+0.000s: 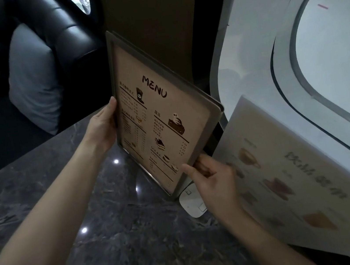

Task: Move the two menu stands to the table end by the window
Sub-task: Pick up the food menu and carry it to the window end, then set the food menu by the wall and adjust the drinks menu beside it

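A framed beige menu stand (162, 116) headed "MENU" stands tilted on the dark marble table (106, 224), close to the white window wall. My left hand (102, 128) grips its left edge, thumb on the front. My right hand (214, 181) holds its lower right corner, fingers behind the frame. A second menu stand (291, 170), pale with drink pictures, leans against the window wall to the right, partly behind my right hand.
A small white square device (191, 203) lies on the table under the held stand's corner. A dark leather sofa (64, 30) with a grey cushion (33, 82) sits beyond the table's left side. The curved window (338, 35) fills the right.
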Motion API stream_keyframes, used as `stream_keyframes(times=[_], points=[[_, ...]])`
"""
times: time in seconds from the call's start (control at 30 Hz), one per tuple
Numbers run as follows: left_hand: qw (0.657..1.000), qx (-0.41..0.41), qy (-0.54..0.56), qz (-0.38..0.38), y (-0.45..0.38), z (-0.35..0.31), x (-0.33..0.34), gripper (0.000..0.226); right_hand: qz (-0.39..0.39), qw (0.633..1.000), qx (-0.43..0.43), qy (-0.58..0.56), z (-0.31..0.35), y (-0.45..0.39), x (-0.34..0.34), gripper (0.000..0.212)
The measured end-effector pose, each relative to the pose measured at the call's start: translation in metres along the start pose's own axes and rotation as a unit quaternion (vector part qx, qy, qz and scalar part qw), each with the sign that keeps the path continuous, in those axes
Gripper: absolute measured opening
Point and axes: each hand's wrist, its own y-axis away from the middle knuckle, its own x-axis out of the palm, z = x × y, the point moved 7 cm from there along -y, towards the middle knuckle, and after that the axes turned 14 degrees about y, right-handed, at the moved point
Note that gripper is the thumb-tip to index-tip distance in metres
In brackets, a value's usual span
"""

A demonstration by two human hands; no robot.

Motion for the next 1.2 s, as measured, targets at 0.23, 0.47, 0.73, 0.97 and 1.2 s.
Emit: stream_keyframes(times=[0.23,0.47,0.73,0.97,1.2], points=[[1.0,0.002,-0.012,-0.013,0.006,0.001,0.01,0.033,-0.02,0.999,-0.016,0.019,-0.001,0.004,-0.003,0.019],[0.989,0.007,-0.11,-0.094,0.035,-0.005,0.03,0.042,0.012,0.991,-0.035,0.127,0.008,0.004,-0.005,0.023],[0.952,-0.057,-0.289,-0.085,0.081,-0.01,0.051,0.053,0.103,0.95,-0.026,0.292,0.037,0.012,-0.012,0.027],[0.913,-0.097,-0.391,-0.06,0.131,-0.014,0.073,0.059,0.257,0.869,-0.082,0.414,0.098,0.038,-0.026,0.039],[0.93,-0.118,-0.344,-0.055,0.155,0.02,0.074,0.048,0.259,0.818,-0.239,0.455,0.193,0.047,-0.058,0.027]])
